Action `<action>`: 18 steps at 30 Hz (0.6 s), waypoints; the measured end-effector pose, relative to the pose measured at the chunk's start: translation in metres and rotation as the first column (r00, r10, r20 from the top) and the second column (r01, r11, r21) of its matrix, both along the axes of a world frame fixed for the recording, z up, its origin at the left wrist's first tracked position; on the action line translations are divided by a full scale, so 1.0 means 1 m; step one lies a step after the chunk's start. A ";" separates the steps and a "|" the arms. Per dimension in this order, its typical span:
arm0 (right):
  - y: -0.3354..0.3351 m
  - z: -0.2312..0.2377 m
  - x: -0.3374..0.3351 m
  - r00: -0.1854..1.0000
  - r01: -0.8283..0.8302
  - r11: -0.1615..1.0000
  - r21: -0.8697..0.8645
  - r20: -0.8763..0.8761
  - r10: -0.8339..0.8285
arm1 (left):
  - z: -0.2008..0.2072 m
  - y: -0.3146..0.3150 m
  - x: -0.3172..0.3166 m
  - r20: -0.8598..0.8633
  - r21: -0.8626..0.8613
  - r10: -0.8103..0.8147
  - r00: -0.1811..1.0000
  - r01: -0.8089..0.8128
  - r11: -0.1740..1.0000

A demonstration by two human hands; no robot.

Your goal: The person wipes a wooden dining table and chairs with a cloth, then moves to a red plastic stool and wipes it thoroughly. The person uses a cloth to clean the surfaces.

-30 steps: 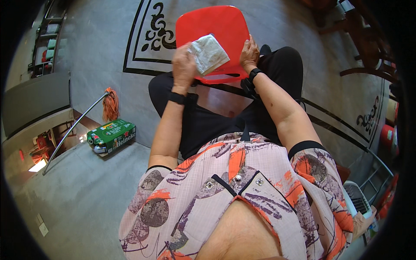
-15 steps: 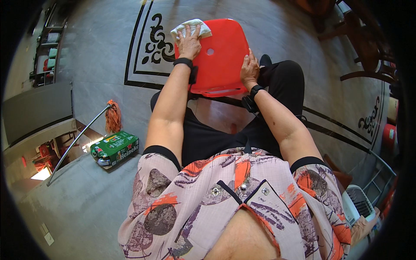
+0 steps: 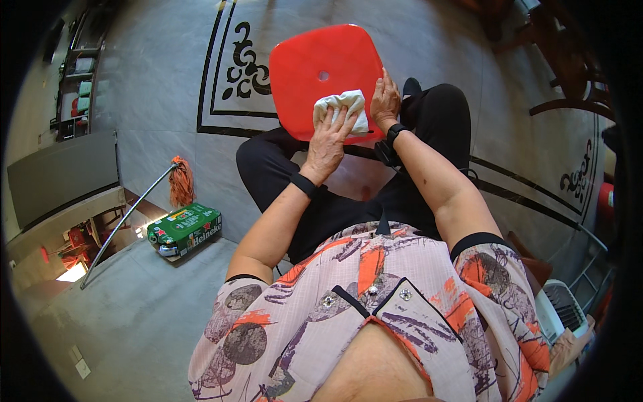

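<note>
A red plastic stool with a rounded square seat and a small hole in its middle is between my knees, seat facing up toward me. My left hand presses a folded white cloth against the seat near its close edge, right of the middle. The fingers lie over the cloth and hold it to the surface. At the right edge of the seat, my right hand grips the rim, its fingertips bent around the side. The stool's legs are mostly hidden under the seat.
Left of me, a green drinks carton is on the grey floor, beside an orange mop with a metal handle. Dark wooden chairs stand at the far right. A white basket is at the lower right.
My left hand has slid the cloth from the seat's far left corner toward me and to the right. The seat has tipped slightly; my right hand stays at its right edge.
</note>
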State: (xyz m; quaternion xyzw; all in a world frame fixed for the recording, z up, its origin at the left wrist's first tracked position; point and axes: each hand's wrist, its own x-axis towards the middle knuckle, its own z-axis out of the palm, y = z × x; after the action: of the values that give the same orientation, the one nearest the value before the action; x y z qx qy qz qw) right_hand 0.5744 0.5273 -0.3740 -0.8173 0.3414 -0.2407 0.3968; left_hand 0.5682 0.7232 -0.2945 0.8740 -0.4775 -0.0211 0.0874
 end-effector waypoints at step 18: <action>0.003 0.012 -0.006 1.000 -0.004 1.000 -0.006 -0.008 0.004 | -0.035 -0.023 0.181 0.113 -0.150 0.348 0.931 -0.330 0.932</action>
State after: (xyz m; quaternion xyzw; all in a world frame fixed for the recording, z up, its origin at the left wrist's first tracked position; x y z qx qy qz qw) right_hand 0.5685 0.5306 -0.3618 -0.8201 0.3408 -0.2375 0.3934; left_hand 0.7497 0.7005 -0.3294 0.9353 -0.3243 0.0854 0.1127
